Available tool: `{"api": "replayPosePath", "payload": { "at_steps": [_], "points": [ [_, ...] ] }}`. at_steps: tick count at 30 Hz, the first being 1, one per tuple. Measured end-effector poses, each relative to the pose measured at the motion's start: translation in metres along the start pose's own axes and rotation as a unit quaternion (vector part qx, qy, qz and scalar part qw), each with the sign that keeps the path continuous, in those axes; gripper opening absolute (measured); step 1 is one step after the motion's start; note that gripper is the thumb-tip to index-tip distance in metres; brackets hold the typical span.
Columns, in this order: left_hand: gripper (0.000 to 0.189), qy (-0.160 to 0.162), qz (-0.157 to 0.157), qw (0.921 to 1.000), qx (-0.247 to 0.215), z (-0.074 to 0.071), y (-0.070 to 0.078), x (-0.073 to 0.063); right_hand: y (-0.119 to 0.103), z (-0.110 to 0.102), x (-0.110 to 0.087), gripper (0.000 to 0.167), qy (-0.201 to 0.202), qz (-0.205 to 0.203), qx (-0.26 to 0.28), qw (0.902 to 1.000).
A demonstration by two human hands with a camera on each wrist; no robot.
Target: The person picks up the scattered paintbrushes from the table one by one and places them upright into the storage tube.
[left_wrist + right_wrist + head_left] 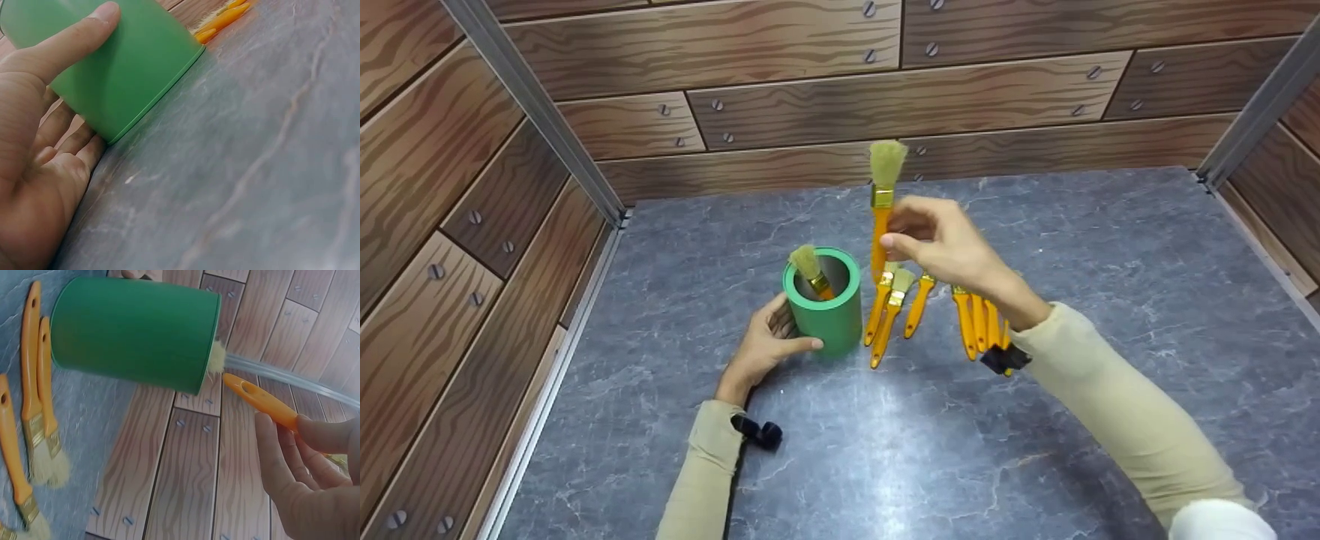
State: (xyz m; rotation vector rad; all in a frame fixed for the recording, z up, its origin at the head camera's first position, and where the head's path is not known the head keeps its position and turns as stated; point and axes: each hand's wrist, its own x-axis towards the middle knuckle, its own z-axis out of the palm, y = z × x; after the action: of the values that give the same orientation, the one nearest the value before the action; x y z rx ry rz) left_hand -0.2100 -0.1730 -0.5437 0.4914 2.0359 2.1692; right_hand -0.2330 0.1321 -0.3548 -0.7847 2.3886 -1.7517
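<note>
A green cylindrical can (831, 330) stands upright on the table, a paintbrush (808, 264) leaning inside it with bristles above the rim. My left hand (765, 343) holds the can's near left side, fingers behind and thumb across the front, as the left wrist view also shows. Above the table, right of the can, my right hand (949, 238) pinches another paintbrush (880, 214) by its orange handle, bristles up. In the right wrist view this brush's handle end (261, 400) points towards the can's rim; its bristle end is mostly hidden by the hand.
Two paintbrushes (885, 334) lie crossed beside the can, with a single brush (918, 309) to their right. Several more brushes (978, 324) lie side by side, partly under the right wrist. Wood-patterned walls (810, 112) border the grey marbled table (825, 480).
</note>
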Motion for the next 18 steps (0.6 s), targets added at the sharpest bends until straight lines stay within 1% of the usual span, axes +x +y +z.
{"api": "replayPosePath", "payload": {
  "at_steps": [4, 8, 12, 18],
  "points": [
    [0.099, -0.002, -0.002, 1.0000, 0.001, 0.000, 0.002, 0.000, -0.001, 0.013, 0.010, 0.010, -0.005, -0.018, -0.021, 0.9996],
    [0.097, 0.004, -0.005, 1.0000, 0.003, 0.001, 0.002, 0.000, -0.001, 0.026, 0.016, 0.012, -0.016, -0.030, -0.033, 0.9989],
    [0.098, 0.010, -0.005, 0.9999, 0.005, 0.000, 0.002, 0.001, -0.001, 0.037, 0.021, 0.014, -0.026, -0.040, -0.042, 0.9979],
    [0.099, 0.006, -0.003, 0.9999, 0.010, 0.000, 0.002, 0.002, 0.003, 0.052, 0.025, 0.015, -0.044, -0.051, -0.065, 0.9956]
  ]
}}
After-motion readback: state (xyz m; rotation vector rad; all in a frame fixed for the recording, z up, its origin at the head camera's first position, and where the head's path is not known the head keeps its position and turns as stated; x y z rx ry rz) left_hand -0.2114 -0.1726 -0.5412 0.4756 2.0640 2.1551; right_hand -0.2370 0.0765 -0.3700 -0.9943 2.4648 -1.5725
